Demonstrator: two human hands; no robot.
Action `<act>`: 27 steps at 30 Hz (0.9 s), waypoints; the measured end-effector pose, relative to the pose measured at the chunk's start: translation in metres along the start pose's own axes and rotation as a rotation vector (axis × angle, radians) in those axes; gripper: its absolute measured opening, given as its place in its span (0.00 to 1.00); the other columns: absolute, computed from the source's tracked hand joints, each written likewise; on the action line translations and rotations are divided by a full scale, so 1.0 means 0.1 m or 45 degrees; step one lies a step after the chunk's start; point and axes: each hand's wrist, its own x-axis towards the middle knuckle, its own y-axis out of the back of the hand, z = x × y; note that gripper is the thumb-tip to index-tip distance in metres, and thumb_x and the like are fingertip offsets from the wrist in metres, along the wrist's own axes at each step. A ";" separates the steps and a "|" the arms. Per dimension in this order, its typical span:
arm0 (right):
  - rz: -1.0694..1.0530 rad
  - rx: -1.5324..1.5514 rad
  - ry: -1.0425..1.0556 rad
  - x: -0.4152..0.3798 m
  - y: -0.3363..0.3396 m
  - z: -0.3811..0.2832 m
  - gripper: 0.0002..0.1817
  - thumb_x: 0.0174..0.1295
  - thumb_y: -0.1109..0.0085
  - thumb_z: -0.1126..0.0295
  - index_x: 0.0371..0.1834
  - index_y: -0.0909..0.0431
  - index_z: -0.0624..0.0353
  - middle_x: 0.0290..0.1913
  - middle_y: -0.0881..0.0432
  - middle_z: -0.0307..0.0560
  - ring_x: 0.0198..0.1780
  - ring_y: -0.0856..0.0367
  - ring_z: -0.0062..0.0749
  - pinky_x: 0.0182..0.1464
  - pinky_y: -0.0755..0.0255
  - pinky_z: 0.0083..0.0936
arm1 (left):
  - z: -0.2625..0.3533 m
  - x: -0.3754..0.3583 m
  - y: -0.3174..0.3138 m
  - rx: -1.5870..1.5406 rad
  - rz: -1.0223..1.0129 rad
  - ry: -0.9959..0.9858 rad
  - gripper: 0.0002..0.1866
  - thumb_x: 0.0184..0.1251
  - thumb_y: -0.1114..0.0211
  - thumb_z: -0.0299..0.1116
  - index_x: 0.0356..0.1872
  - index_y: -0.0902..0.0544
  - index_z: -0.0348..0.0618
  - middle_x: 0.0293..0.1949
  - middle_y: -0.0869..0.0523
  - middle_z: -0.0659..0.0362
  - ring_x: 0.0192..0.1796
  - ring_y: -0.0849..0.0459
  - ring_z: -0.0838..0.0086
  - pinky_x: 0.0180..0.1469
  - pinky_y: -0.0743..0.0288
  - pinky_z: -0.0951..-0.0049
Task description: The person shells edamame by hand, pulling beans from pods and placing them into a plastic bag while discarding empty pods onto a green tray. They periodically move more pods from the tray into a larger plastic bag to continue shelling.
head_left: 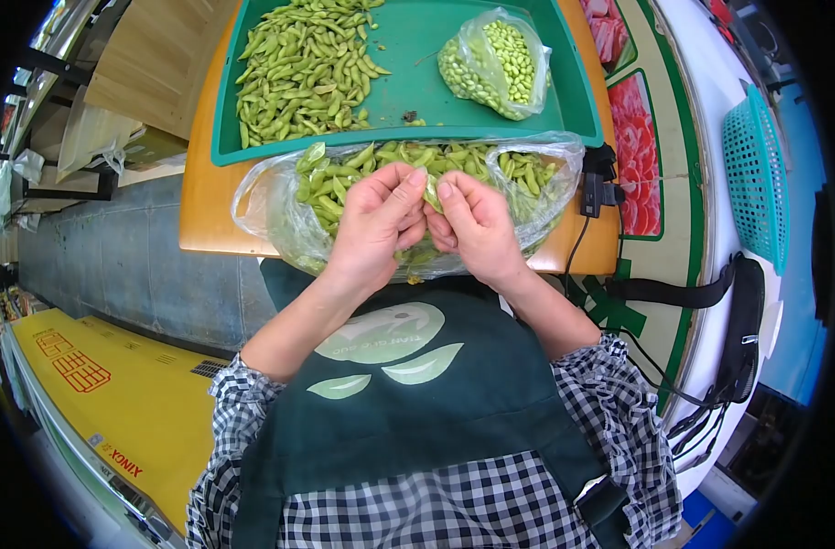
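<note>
Between the thumbs and fingertips of both hands is a green edamame pod [432,194]. My left hand [381,220] pinches one side of it, while my right hand [477,224] grips the other. Both hands are closed, above a clear plastic bag [294,224] of edamame pods [335,188] on the table's near edge. Behind the bag, a green tray [399,82] carries a heap of pods [307,69] on its left. A tied-looking clear bag of shelled beans [509,64] sits on the tray's right. The curled fingers partly hide the held pod.
The wooden table [211,210] stands in front of me. Black cables and an adapter [596,194] lie at its right edge. Further right hangs a teal plastic basket [754,178]. A yellow chest [115,412] is at the lower left, beside the grey floor [143,256].
</note>
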 end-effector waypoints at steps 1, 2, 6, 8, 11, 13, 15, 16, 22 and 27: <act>0.021 -0.039 0.031 0.00 -0.01 0.01 0.14 0.74 0.58 0.65 0.30 0.34 0.58 0.21 0.34 0.32 0.19 0.43 0.12 0.20 0.47 0.13 | -0.01 0.00 0.00 -0.005 0.017 -0.006 0.07 0.71 0.42 0.35 0.35 0.26 0.44 0.20 0.37 0.72 0.20 0.42 0.89 0.19 0.49 0.87; 0.022 -0.038 0.030 0.00 -0.01 0.01 0.14 0.74 0.58 0.65 0.30 0.34 0.58 0.21 0.34 0.32 0.19 0.43 0.12 0.20 0.47 0.13 | -0.03 0.00 0.01 -0.005 0.017 -0.004 0.07 0.71 0.42 0.35 0.35 0.26 0.44 0.20 0.37 0.72 0.20 0.42 0.89 0.19 0.49 0.87; -0.037 0.017 -0.028 0.01 0.01 -0.01 0.10 0.72 0.57 0.69 0.31 0.33 0.58 0.22 0.33 0.33 0.19 0.42 0.12 0.20 0.47 0.13 | -0.02 0.00 0.02 0.146 0.042 -0.118 0.07 0.71 0.41 0.34 0.36 0.26 0.42 0.22 0.33 0.72 0.20 0.41 0.90 0.19 0.49 0.86; -0.090 0.066 -0.082 0.01 0.04 -0.05 0.08 0.71 0.56 0.71 0.32 0.32 0.58 0.22 0.32 0.34 0.19 0.41 0.12 0.20 0.47 0.13 | 0.00 0.00 0.03 0.296 0.064 -0.180 0.07 0.71 0.41 0.34 0.37 0.25 0.41 0.22 0.31 0.71 0.20 0.40 0.90 0.20 0.49 0.86; -0.052 0.172 -0.207 0.01 0.09 -0.17 0.05 0.67 0.55 0.74 0.35 0.30 0.60 0.23 0.30 0.36 0.19 0.40 0.13 0.19 0.47 0.13 | 0.02 -0.02 0.06 0.609 0.115 -0.333 0.08 0.70 0.40 0.34 0.36 0.24 0.39 0.22 0.28 0.70 0.22 0.36 0.90 0.22 0.44 0.86; 0.029 0.149 -0.218 0.01 0.14 -0.23 0.06 0.66 0.55 0.74 0.36 0.27 0.61 0.24 0.27 0.38 0.19 0.40 0.14 0.19 0.47 0.13 | 0.05 0.00 0.13 0.696 0.164 -0.301 0.08 0.70 0.40 0.33 0.36 0.22 0.39 0.22 0.27 0.70 0.24 0.34 0.89 0.23 0.43 0.85; 0.028 0.148 -0.211 0.04 0.23 -0.25 0.08 0.67 0.54 0.71 0.33 0.26 0.61 0.24 0.27 0.39 0.19 0.39 0.14 0.19 0.47 0.13 | 0.06 0.04 0.22 0.832 0.145 -0.289 0.07 0.69 0.39 0.32 0.41 0.23 0.40 0.24 0.28 0.70 0.22 0.36 0.90 0.22 0.45 0.86; 0.153 0.117 -0.149 0.05 0.23 -0.28 0.09 0.68 0.53 0.69 0.32 0.26 0.61 0.24 0.27 0.39 0.19 0.39 0.15 0.19 0.46 0.13 | 0.07 0.04 0.25 0.969 0.125 -0.276 0.09 0.69 0.39 0.31 0.45 0.24 0.40 0.26 0.28 0.70 0.20 0.38 0.90 0.20 0.47 0.87; -0.047 -0.307 0.154 0.05 0.31 -0.21 0.15 0.69 0.50 0.62 0.28 0.27 0.60 0.21 0.25 0.39 0.19 0.34 0.20 0.19 0.42 0.16 | 0.25 -0.06 0.05 0.174 -0.023 -0.217 0.24 0.74 0.48 0.45 0.63 0.36 0.42 0.42 0.29 0.61 0.31 0.33 0.83 0.28 0.39 0.86; -0.003 -1.154 0.619 -0.01 -0.22 -0.13 0.11 0.60 0.40 0.68 0.37 0.29 0.62 0.26 0.21 0.51 0.26 0.19 0.45 0.26 0.28 0.33 | 0.18 -0.01 -0.04 0.079 -0.062 -0.408 0.26 0.76 0.56 0.51 0.65 0.38 0.44 0.44 0.30 0.62 0.35 0.34 0.81 0.32 0.39 0.84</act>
